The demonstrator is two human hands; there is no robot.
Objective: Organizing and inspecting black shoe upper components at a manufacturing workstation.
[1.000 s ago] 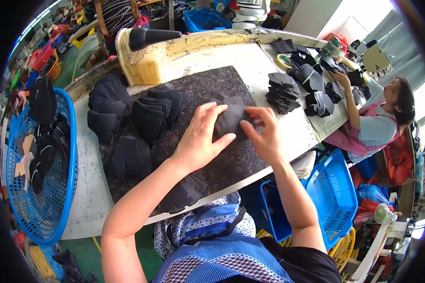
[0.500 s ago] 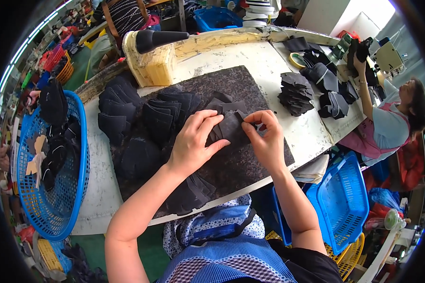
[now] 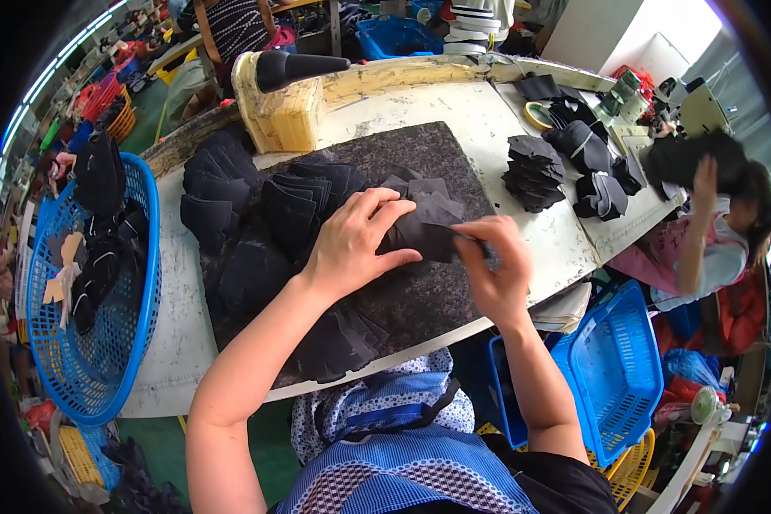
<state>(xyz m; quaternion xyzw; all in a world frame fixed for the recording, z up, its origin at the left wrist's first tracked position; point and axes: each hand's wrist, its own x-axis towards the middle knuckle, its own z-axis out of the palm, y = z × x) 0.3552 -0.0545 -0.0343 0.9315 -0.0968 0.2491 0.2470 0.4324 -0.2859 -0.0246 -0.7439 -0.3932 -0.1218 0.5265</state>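
Note:
On a dark speckled board (image 3: 441, 141), a pile of black fabric pieces (image 3: 433, 210) lies in front of me. My left hand (image 3: 351, 244) rests on the pile's left side, fingers stretched and thumb apart. At the pile's right edge, my right hand (image 3: 499, 267) pinches the corner of a black fabric piece (image 3: 439, 242), partly lifted; the fingertips are blurred. Just left of my left hand is a fanned stack of black pieces (image 3: 304, 201). More fanned pieces (image 3: 218, 188) lie farther left, and others (image 3: 338, 343) at the board's near edge.
A blue basket (image 3: 150, 283) with black pieces stands left; another blue basket (image 3: 612, 377) is at lower right. A yellow block with a black cone (image 3: 295, 68) stands at the far edge. Black stacks (image 3: 535, 171) and a tape roll (image 3: 537, 114) lie right, near a co-worker (image 3: 711, 231).
My right hand has moved slightly right and down, drawing the corner of a black piece away from the pile. The left hand stays nearly in place. The co-worker has swung a dark item rightward.

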